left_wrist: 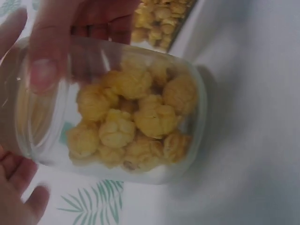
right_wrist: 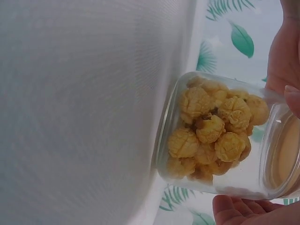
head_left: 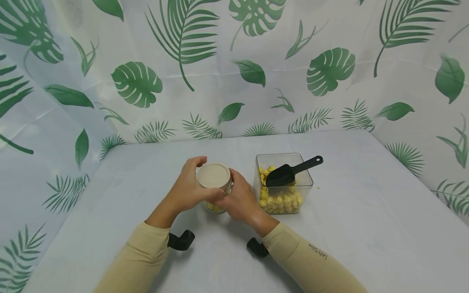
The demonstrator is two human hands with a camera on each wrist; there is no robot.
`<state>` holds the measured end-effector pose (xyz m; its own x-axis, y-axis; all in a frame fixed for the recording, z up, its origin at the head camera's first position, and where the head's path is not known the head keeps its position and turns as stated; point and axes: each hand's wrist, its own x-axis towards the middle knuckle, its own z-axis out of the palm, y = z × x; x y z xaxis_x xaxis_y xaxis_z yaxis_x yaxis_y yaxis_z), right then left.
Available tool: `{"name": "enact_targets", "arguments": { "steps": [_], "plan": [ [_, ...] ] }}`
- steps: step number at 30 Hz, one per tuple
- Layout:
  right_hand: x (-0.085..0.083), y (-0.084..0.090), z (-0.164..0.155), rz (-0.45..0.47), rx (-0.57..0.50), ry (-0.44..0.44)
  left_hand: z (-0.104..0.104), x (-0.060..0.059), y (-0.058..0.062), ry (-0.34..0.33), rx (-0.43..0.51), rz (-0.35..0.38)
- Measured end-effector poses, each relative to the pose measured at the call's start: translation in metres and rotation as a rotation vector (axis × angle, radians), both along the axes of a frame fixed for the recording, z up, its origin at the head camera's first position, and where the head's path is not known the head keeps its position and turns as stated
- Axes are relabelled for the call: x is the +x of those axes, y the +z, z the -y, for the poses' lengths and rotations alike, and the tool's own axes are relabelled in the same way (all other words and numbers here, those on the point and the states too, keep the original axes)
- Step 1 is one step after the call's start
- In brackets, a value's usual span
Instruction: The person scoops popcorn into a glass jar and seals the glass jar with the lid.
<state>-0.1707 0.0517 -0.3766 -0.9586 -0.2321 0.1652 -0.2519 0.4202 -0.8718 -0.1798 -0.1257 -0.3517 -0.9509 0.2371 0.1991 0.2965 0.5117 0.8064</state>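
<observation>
A clear glass jar (right_wrist: 236,182), partly filled with caramel-coloured popcorn (right_wrist: 211,129), stands in front of me with a cream lid (head_left: 214,176) on its mouth. My left hand (head_left: 185,187) grips the lid, thumb on the near side and fingers curled round the far left edge. On the right side, my right hand (head_left: 239,199) holds the jar near its top, just under the lid. In the head view both hands hide most of the glass. Whether the jar's base touches the table fully, I cannot tell.
To the right of my hands is a clear square tub (head_left: 307,186) of yellow popcorn (head_left: 280,202). A black scoop (head_left: 294,171) lies in it, handle over the right rim. One crumb lies beside it. A leaf-patterned cloth (head_left: 216,81) hangs behind the white table (head_left: 351,211).
</observation>
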Motion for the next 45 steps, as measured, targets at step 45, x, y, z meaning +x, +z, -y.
{"name": "enact_targets", "arguments": {
  "steps": [45],
  "plan": [
    [0.0011, 0.0005, 0.0002, 0.009, 0.017, -0.009, 0.0047, 0.0024, -0.0041, -0.089, 0.037, 0.026]
  ]
}}
